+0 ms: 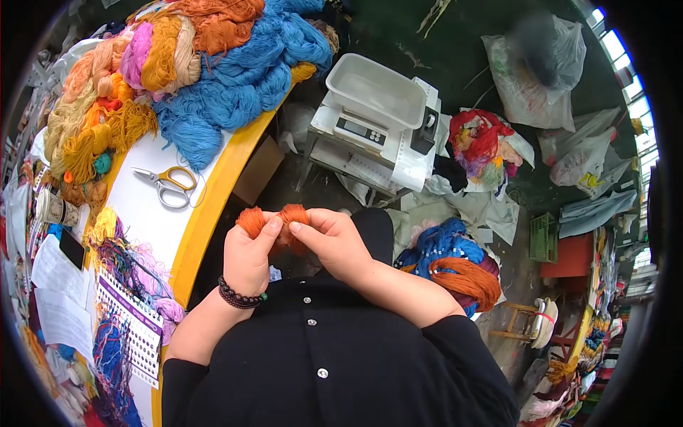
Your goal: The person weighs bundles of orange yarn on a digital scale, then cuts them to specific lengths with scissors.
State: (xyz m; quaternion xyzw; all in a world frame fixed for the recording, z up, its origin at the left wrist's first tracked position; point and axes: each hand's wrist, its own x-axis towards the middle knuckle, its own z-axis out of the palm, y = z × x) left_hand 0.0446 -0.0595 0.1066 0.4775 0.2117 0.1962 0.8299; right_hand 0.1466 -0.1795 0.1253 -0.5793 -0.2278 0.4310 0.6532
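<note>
In front of my chest, both hands grip one hank of rust-orange yarn (292, 213). My left hand (249, 245), with a dark beaded bracelet (240, 295) at its wrist, pinches one bunch of it between thumb and fingers. Close beside it, my right hand (329, 235) has its thumb pressed on a second bunch. Some strands hang below, partly behind the fingers. To the left, a pair of scissors (171, 186) with one yellow and one grey handle lies on the white table (153, 224).
Blue yarn hanks (235, 92) and multicoloured ones pile up at the table's far end. A digital scale (363, 132) with a white tray stands ahead on a small stand. Bundled blue and orange yarn (462, 274) sits at my right. A calendar (131, 324) and phone (72, 249) lie left.
</note>
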